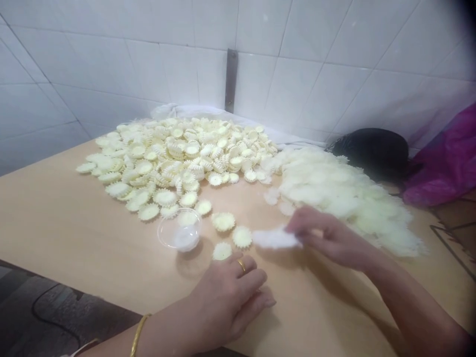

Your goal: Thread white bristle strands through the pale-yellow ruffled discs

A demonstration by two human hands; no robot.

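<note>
My right hand (327, 235) pinches a flat, soft-looking white pad (275, 238) just above the table; its edges are blurred. My left hand (234, 295) rests on the table with its fingers curled together, a gold ring on one of them. Their tips are turned down, so whatever they hold is hidden. Just beyond its knuckles lies a pale yellow scalloped disc (222, 251); whether they touch is unclear. Two more discs lie nearby, one scalloped disc (242, 237) close to the pad. A clear round plastic cup (186, 242), tilted, with something white in it, stands left of them.
A large heap of pale scalloped discs (178, 153) covers the table's back. On the right spreads a pile of thin, whitish, frilly pieces (334, 193). Behind it are a black rounded object (375, 151) and a magenta plastic bag (444, 158). A tiled wall (178, 69) bounds the table (74, 223).
</note>
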